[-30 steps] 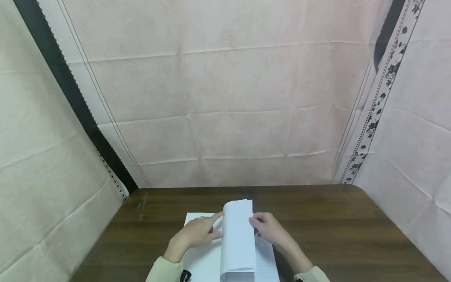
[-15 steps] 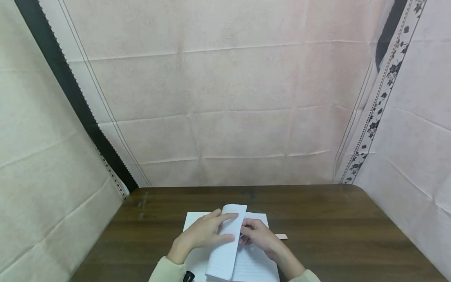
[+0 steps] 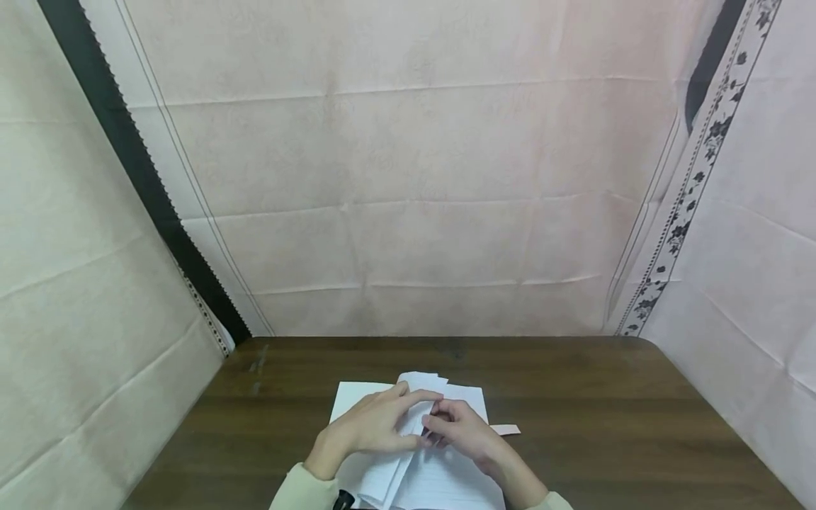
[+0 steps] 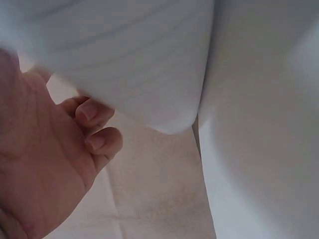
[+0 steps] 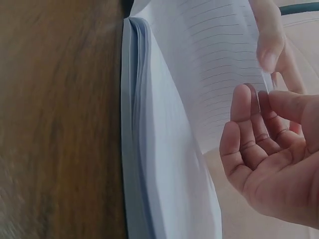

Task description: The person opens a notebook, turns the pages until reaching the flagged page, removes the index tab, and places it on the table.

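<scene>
An open notebook (image 3: 451, 476) lies on the table, its lined page on the right and a plain side on the left. Several raised leaves (image 3: 384, 476) bend over toward the left. Across them lies my left hand (image 3: 372, 426), index finger and thumb reaching to their right edge. My right hand (image 3: 464, 431) pinches the edge of a leaf between thumb and index finger. In the right wrist view, the lined underside of the lifted leaf (image 5: 219, 55) shows beside that hand's curled fingers. Part of the left palm (image 4: 42, 144) appears in the left wrist view, its other fingers hidden behind paper.
A pale strip (image 3: 506, 429) sticks out past the notebook's right edge. The brown wooden table (image 3: 586, 411) runs back to a light cloth wall (image 3: 408, 241), with cloth hung at both sides. A black band (image 3: 343, 500) is on the left wrist.
The leaves, upright a second ago, now lean left and spread apart. My left hand has moved right across them, and my right hand has shifted left and down. The pale strip has come into sight.
</scene>
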Tool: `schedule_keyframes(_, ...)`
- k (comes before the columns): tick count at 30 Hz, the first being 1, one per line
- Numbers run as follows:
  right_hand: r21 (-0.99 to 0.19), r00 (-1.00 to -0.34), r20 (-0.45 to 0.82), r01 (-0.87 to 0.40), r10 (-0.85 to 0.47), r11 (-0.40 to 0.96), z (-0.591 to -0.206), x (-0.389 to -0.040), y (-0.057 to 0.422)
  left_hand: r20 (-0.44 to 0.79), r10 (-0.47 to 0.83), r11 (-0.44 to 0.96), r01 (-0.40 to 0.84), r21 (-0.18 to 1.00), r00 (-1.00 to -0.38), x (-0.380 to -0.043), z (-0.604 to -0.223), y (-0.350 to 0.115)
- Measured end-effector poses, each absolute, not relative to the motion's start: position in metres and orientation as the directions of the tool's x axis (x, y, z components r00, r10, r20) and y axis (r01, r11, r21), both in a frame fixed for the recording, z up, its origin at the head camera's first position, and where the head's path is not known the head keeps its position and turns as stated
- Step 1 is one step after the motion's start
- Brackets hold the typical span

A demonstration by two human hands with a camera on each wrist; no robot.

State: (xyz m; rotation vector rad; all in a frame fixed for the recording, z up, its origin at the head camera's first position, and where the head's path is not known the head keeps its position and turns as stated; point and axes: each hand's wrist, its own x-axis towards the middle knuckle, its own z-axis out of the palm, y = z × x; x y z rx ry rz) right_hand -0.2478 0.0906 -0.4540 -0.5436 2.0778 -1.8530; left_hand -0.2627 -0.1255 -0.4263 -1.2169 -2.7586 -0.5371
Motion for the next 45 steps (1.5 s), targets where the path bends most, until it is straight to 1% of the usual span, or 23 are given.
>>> schedule_keyframes(2, -0.991, -0.895, 0.013, -0.072, -0.447, 0.115, -0.454, -0.249, 0.092, 0.233, 0.69, 0.631, 0.727, 0.27, -0.685, -0.264, -0.426, -0.126)
schedule_keyframes(7, -0.98, -0.922, -0.045, -0.034, -0.385, 0.197, -0.449, -0.254, 0.104, 0.262, 0.642, 0.674, 0.693, 0.256, -0.721, -0.267, -0.426, -0.131)
schedule_keyframes(11, -0.973, -0.923, -0.076, -0.014, -0.377, 0.23, -0.444, -0.257, 0.119, 0.278, 0.61, 0.69, 0.67, 0.275, -0.742, -0.27, -0.423, -0.139)
schedule_keyframes(14, -0.97, -0.921, -0.087, -0.01, -0.381, 0.245, -0.44, -0.259, 0.13, 0.266, 0.574, 0.729, 0.631, 0.265, -0.774, -0.272, -0.42, -0.147)
schedule_keyframes(18, -0.96, -0.922, -0.103, -0.006, -0.374, 0.279, -0.435, -0.261, 0.142, 0.211, 0.514, 0.804, 0.552, 0.222, -0.832, -0.274, -0.416, -0.159)
schedule_keyframes(21, -0.948, -0.934, -0.109, -0.006, -0.341, 0.318, -0.433, -0.261, 0.147, 0.143, 0.464, 0.841, 0.486, 0.239, -0.874, -0.273, -0.416, -0.169)
schedule_keyframes(25, -0.929, -0.95, -0.116, 0.002, -0.288, 0.369, -0.43, -0.26, 0.152, 0.085, 0.409, 0.876, 0.417, 0.243, -0.909, -0.271, -0.416, -0.179)
schedule_keyframes(31, -0.912, -0.96, -0.143, 0.033, -0.241, 0.41, -0.429, -0.261, 0.155, 0.061, 0.361, 0.909, 0.365, 0.2, -0.931, -0.27, -0.414, -0.187)
schedule_keyframes(35, -0.9, -0.964, -0.14, 0.029, -0.226, 0.435, -0.43, -0.261, 0.156, -0.014, 0.323, 0.931, 0.315, 0.186, -0.946, -0.27, -0.413, -0.189)
schedule_keyframes(40, -0.864, -0.979, -0.113, 0.011, -0.172, 0.503, -0.437, -0.262, 0.157, -0.126, 0.254, 0.952, 0.225, 0.207, -0.959, -0.268, -0.415, -0.19)
schedule_keyframes(45, -0.815, -0.988, -0.088, -0.002, -0.128, 0.579, -0.443, -0.26, 0.158, -0.16, 0.23, 0.958, 0.194, 0.214, -0.96, -0.266, -0.416, -0.188)
